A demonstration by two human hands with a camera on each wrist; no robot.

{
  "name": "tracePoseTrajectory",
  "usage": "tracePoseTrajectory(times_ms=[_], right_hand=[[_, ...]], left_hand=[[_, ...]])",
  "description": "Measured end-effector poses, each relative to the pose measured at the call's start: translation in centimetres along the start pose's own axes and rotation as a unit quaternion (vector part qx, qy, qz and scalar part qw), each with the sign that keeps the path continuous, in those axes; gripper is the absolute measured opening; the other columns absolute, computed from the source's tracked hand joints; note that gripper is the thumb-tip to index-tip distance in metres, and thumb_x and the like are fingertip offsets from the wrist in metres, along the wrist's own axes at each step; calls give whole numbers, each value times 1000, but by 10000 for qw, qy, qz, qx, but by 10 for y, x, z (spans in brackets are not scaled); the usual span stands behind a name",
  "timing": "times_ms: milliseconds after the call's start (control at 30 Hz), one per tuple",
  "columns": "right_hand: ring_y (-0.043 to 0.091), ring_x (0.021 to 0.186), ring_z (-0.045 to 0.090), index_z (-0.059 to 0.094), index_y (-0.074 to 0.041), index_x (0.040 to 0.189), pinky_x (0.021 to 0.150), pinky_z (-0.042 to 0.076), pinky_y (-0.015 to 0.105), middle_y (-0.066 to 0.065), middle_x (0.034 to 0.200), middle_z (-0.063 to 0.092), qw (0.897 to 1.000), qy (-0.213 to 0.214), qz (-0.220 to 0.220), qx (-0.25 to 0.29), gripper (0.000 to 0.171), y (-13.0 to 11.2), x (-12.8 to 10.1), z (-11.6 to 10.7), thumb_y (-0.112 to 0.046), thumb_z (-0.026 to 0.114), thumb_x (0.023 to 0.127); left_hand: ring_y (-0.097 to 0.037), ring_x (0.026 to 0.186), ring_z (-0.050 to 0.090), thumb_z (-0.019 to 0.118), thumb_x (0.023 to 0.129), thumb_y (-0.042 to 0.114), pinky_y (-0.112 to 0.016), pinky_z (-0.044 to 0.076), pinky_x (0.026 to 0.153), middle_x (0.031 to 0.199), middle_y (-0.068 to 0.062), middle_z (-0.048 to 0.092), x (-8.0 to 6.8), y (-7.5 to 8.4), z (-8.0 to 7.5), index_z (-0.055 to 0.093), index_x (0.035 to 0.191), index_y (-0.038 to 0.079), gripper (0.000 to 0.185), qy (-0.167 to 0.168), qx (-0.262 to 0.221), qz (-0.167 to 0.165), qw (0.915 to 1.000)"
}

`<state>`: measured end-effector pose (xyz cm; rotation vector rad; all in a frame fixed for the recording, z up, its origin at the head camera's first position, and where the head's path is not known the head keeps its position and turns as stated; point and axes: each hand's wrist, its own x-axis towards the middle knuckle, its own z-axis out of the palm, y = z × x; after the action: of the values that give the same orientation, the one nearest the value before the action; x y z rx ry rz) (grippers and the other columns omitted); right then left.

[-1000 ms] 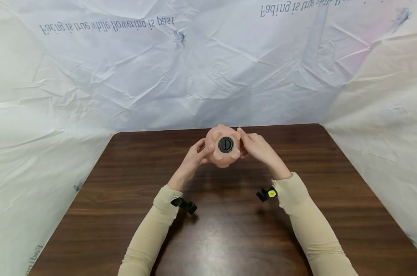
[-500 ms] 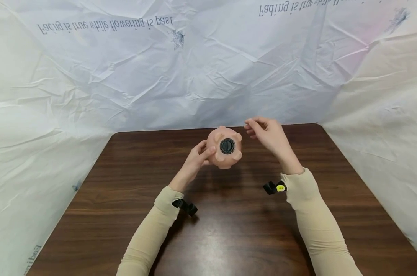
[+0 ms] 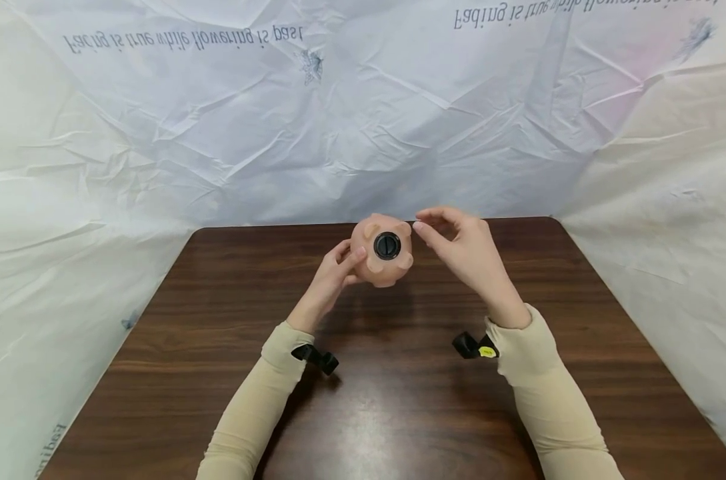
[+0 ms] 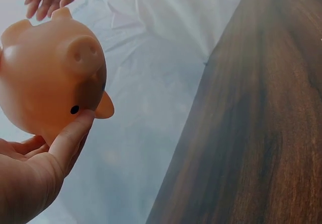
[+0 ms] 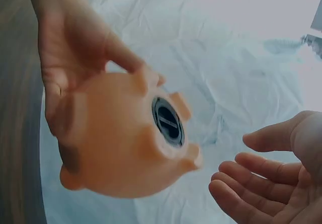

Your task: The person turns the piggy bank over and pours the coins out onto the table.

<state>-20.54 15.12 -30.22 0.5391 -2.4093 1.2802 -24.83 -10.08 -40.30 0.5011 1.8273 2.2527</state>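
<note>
1. The left hand (image 3: 329,280) alone cradles the piggy bank (image 3: 382,257) belly-up above the table (image 3: 219,320) at 12 o'clock.
2. The right hand (image 3: 461,250), fingers loosely spread and holding nothing, hovers at the bank's 3 o'clock beside its black plug (image 3: 387,246).
3. Risk: the smooth, round bank could roll off that one-handed hold.

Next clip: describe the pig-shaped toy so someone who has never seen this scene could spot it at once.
Look above the far middle of the dark brown wooden table, between the two hands. The left hand grips a peach-pink plastic piggy bank there, belly toward the camera. Its round black plug, ringed by four stubby feet, sets it apart.
</note>
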Motion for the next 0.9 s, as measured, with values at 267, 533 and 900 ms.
tracePoseTrajectory(times_ms=[267,533,900], right_hand=[[12,81,66,76,-10,111,68,54,30,0,102,74,9983,-46,-456,-351,22,-11,-4,17,-26,72,97],[20,79,62,75,-4,107,69,52,35,7,95,71,9895,-130,-809,-1195,19,-15,-8,32,-16,76,93],[24,78,61,74,-3,104,65,52,40,9,90,67,9780,545,-1079,-1702,19,-19,-12,47,-14,78,90]], left_hand=[[-26,116,61,70,93,46,-40,56,91,141,-19,51,0,2,-1,41,151,7,75,-31,-55,-31,10000],[-29,121,58,69,94,43,-39,56,92,144,-15,51,-1,3,4,41,151,8,73,7,-27,-108,9999],[-30,123,57,75,86,55,-41,55,94,143,-13,52,-4,9,5,41,151,9,86,66,-45,-38,10000]])
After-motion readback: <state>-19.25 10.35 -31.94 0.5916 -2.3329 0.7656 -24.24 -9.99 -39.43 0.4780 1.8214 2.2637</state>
